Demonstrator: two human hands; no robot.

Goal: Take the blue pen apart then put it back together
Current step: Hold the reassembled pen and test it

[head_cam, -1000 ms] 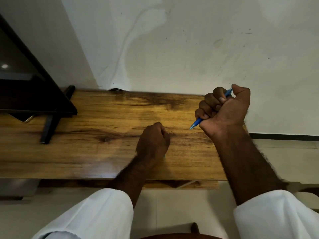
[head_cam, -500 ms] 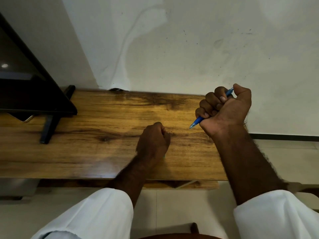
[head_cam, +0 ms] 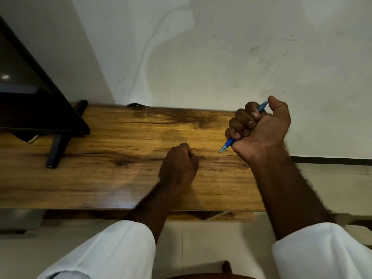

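My right hand (head_cam: 261, 129) is raised above the right end of the wooden table (head_cam: 112, 174), clenched in a fist around the blue pen (head_cam: 229, 142). The pen's tip pokes out below the fist, pointing down and left; its top end shows by my thumb. The middle of the pen is hidden in the fist. My left hand (head_cam: 178, 167) rests on the table as a closed fist, left of and below the right hand. I cannot tell whether it holds anything.
A black monitor (head_cam: 30, 101) on a black stand (head_cam: 58, 146) occupies the table's left end. A white wall rises right behind the table. The table's right edge lies under my right forearm; pale floor tiles show below.
My right thumb has shifted slightly at the pen's top end. The left fist has stayed put.
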